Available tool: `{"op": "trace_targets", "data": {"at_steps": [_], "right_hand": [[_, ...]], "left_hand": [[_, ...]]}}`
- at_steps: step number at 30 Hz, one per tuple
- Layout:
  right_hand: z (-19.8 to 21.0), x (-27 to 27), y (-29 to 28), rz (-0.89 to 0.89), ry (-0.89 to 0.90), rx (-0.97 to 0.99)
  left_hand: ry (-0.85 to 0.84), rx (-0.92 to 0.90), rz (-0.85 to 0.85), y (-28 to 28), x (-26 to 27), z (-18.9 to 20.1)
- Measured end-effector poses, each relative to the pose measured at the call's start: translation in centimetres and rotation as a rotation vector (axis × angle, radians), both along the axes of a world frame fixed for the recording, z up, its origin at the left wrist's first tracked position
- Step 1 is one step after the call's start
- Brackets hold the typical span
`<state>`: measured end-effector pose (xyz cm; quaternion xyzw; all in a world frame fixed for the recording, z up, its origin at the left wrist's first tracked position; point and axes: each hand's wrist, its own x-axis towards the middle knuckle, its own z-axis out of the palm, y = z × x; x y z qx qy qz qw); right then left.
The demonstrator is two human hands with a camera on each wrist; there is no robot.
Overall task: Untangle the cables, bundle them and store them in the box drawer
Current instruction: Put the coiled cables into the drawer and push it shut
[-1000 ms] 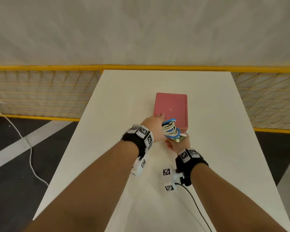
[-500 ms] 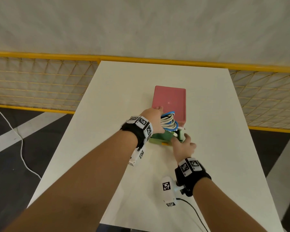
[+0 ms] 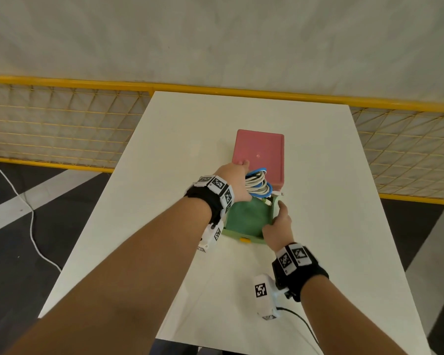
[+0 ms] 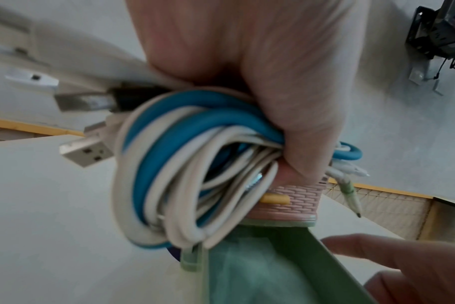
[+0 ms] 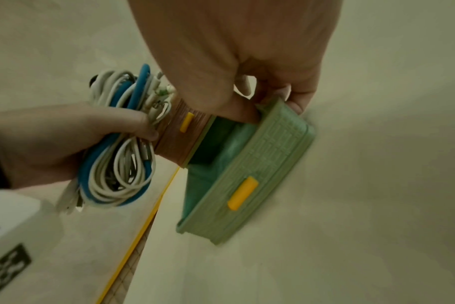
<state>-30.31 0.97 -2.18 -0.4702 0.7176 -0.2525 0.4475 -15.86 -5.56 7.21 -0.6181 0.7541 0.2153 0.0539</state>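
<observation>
The cables (image 3: 256, 185) are held in a bunch by the left hand (image 3: 232, 181), just behind and above the green drawer (image 3: 249, 219), which is gripped at its right side by the right hand (image 3: 280, 224) and lies open below.

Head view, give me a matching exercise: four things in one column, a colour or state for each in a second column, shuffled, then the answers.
Things:
1. cable bundle
2. green drawer
3. box top
4. drawer handle

States or colours:
A. pulled open, right hand gripping its side wall
B. yellow
C. pink
D. blue and white coils gripped in the left hand

Pairs: 1-D, 2-A, 3-C, 4-B
</observation>
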Motion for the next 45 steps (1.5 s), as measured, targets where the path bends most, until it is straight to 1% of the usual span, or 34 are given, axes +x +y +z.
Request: {"op": "trace_targets", "data": {"at_steps": [4, 6, 7, 9, 10, 11, 12, 14, 16, 19, 21, 23, 25, 28, 30, 33, 34, 36, 39, 42, 45], "right_hand": [[0.3, -0.3, -0.6, -0.03, 0.043, -0.064], [0.5, -0.5, -1.5, -0.003, 0.07, -0.065], [0.5, -0.7, -1.7, 0.028, 0.081, -0.054], [0.5, -1.0, -1.5, 0.093, 0.105, -0.053], [0.5, -1.1, -1.3, 0.113, 0.114, -0.063], [0.4, -1.2, -1.1, 0.124, 0.121, -0.073], [0.4, -1.2, -1.0, 0.129, 0.125, -0.083], [0.2, -1.2, -0.8, 0.13, 0.132, -0.108], [0.1, -1.3, -0.8, 0.132, 0.134, -0.124], [0.0, -1.5, -0.6, 0.145, 0.129, -0.156], [0.1, -1.4, -0.3, 0.141, 0.147, -0.203], [0.2, -1.2, 0.1, 0.146, 0.177, -0.287], [0.2, -1.1, 0.5, 0.208, 0.214, -0.378], [-0.1, -1.2, 0.9, 0.406, 0.339, -0.453], [-0.3, -1.4, 0.8, 0.504, 0.397, -0.413], [-0.1, -1.3, 0.3, 0.595, 0.487, -0.337], [0.0, -1.2, 0.1, 0.609, 0.504, -0.318], [0.2, -1.1, -0.2, 0.616, 0.522, -0.287], [0.2, -1.0, 0.0, 0.612, 0.509, -0.316], [-0.3, -1.2, 0.6, 0.575, 0.469, -0.355], [-0.2, -1.3, 0.4, 0.588, 0.506, -0.312]], "left_hand": [[0.017, -0.018, 0.004, 0.1, -0.1, -0.2], [0.072, -0.008, 0.05, 0.3, -0.1, 0.1], [0.139, 0.006, 0.092, 0.6, 0.0, 0.1], [0.376, -0.01, 0.206, 1.8, 0.3, -0.2], [0.464, -0.076, 0.251, 2.6, 0.4, -0.5], [0.483, -0.146, 0.276, 3.5, 0.5, -0.8], [0.423, -0.195, 0.265, 4.5, 0.6, -1.1], [0.206, -0.224, 0.16, 6.2, 0.4, -2.0], [0.011, -0.166, 0.066, 6.6, -0.2, -2.9], [-0.182, -0.071, 0.063, 5.6, -1.3, -3.8], [-0.359, -0.093, 0.018, 4.7, -2.6, -4.4], [-0.542, -0.097, -0.076, 4.5, -4.3, -5.0], [-0.651, -0.068, -0.114, 4.4, -5.7, -5.8], [-0.665, -0.022, -0.065, 4.2, -6.4, -6.1], [-0.654, -0.003, -0.059, 3.8, -6.4, -6.0], [-0.625, 0.08, -0.122, 3.1, -6.0, -5.3], [-0.621, 0.102, -0.157, 3.0, -5.8, -5.2], [-0.603, 0.081, -0.197, 3.3, -5.5, -5.0], [-0.578, -0.015, -0.181, 4.1, -5.3, -5.5], [-0.59, -0.052, -0.202, 3.8, -5.9, -6.1], [-0.559, -0.069, -0.202, 3.4, -6.0, -6.2]]}}
